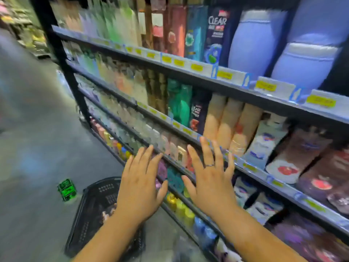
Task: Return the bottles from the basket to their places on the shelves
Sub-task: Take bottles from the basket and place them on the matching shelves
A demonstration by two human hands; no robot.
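Dark metal shelving (188, 74) packed with coloured bottles filled the right; open grey floor (37, 148) lay to the left. A black plastic basket (90, 201) sat by the lowest shelf edge, a brownish bottle (107, 212) inside. The left hand (139, 188) and the right hand (209, 184) hovered palm-down, fingers spread wide, holding nothing.

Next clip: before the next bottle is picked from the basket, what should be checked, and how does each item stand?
1. Left hand free: ok, open, holds nothing.
2. Right hand free: ok, open, holds nothing.
3. Basket reachable: ok, on the floor under the left arm.
4. Bottles left in basket: cannot tell, contents blurred.
5. Floor clear: not ok, green item lies beside the basket.
6. Gap on shelves: cannot tell, blurred.
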